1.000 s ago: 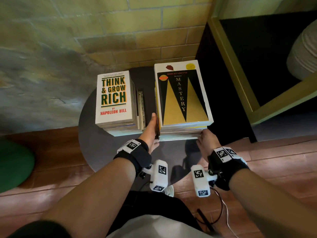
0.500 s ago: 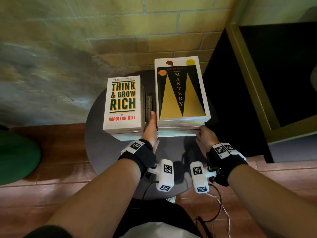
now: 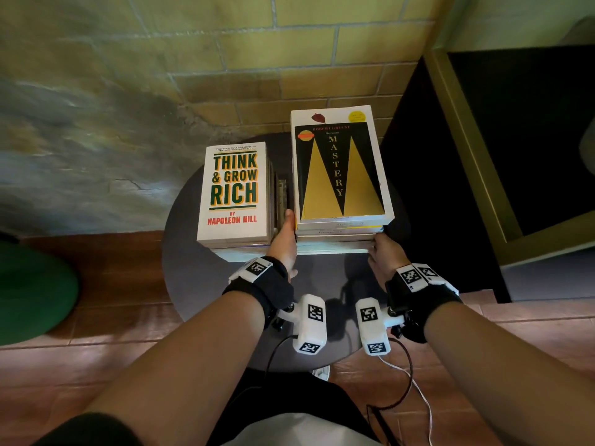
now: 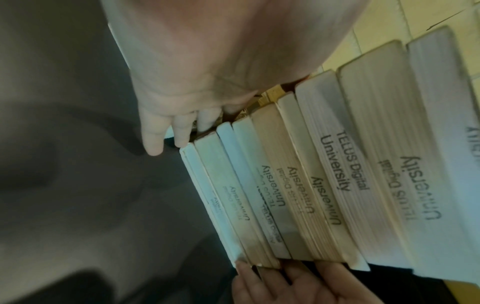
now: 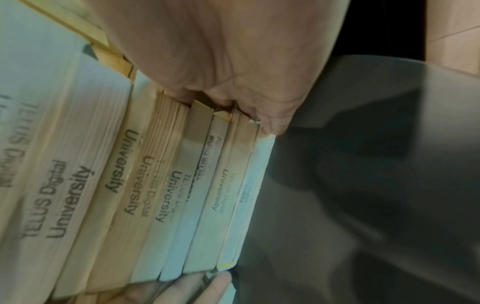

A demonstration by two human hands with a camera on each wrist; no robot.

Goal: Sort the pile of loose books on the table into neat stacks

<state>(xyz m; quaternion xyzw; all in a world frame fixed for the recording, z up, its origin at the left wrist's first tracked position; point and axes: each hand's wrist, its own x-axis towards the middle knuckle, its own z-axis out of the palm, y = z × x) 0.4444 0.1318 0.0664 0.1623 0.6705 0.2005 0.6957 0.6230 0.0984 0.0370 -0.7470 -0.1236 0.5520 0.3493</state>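
**Squaring the right stack**

Head view: both stacks sit at the table (image 3: 193,284) back edge. Left hand (image 3: 285,243) and right hand (image 3: 384,255) flank the right stack (image 3: 338,175).

Wrist views: flat fingers (image 4: 155,142) press its sides, clamping it. Judgement: nudge edges flush next.

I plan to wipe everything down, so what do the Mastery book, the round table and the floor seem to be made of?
Mastery book: paperback, thin card cover with a slight sheen, over a cream paper page block.
Round table: smooth matte grey top, perhaps painted metal or laminate; cannot tell which.
Floor: reddish-brown planks with visible seams and a soft gloss, wood or a wood-look tile.
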